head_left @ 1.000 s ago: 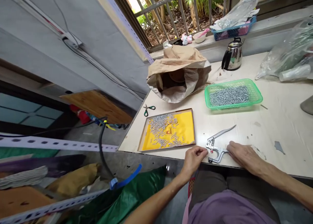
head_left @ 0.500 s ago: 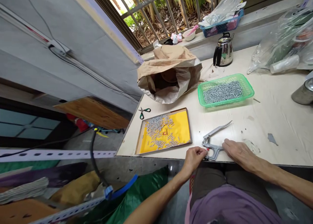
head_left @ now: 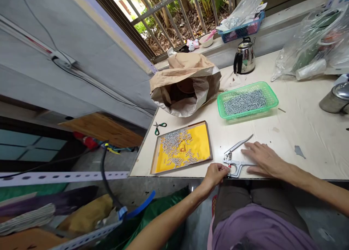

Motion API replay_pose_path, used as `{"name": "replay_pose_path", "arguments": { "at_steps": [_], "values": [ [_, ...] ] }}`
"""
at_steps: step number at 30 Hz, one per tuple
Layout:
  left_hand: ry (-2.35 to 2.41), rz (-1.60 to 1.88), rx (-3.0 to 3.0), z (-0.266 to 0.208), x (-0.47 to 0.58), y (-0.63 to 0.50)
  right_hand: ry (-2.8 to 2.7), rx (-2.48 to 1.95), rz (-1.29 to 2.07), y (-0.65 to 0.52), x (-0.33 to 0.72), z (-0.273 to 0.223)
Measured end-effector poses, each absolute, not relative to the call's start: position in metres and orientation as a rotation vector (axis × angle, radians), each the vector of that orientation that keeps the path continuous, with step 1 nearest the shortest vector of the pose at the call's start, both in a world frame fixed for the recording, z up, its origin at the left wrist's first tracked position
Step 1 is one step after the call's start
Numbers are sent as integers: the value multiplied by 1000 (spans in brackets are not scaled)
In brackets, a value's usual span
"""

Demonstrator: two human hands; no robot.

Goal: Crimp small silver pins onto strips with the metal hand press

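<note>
A grey metal hand-press tool [head_left: 237, 165] with a spring and a long raised lever lies near the table's front edge. My left hand [head_left: 216, 173] is closed in a pinch at its jaw end, by a small red part; what the fingertips hold is too small to make out. My right hand [head_left: 264, 160] is open, fingers spread over the tool's lower handle, close to the lever tip. Left of the tool lies a shallow tray [head_left: 209, 142] lined with yellow. Many small silvery metal pins [head_left: 174, 142] are scattered in it.
A green plastic basket [head_left: 221, 110] of similar metal pieces stands behind the tool. Green-handled scissors [head_left: 157, 129], an open brown paper bag [head_left: 188, 66], a steel kettle [head_left: 247, 59] and a steel canister [head_left: 334, 99] are on the table. A grey scrap [head_left: 299, 151] lies at right.
My right hand has opened from its hold at the end of the handle and spread its fingers up toward the lever. My left hand keeps its pinch at the jaw. The view shifts slightly.
</note>
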State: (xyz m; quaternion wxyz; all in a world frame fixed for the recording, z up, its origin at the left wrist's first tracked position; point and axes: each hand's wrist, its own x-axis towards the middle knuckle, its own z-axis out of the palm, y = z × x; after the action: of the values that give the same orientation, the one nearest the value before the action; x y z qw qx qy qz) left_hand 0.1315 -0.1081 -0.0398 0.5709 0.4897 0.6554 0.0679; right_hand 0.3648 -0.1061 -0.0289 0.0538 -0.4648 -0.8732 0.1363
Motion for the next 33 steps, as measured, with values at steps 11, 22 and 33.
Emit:
{"name": "replay_pose_path", "arguments": {
  "at_steps": [11,22,33],
  "values": [
    [1591,157,1114,-44,132,-109,-2697,-1395,238,-83,369,-22],
    [1527,298,2201,-30,144,-123,-2680,-1429,349,-95,362,-15],
    [947,80,2583,-40,183,-72,-2603,-1538,254,-108,374,-21]
  ]
}}
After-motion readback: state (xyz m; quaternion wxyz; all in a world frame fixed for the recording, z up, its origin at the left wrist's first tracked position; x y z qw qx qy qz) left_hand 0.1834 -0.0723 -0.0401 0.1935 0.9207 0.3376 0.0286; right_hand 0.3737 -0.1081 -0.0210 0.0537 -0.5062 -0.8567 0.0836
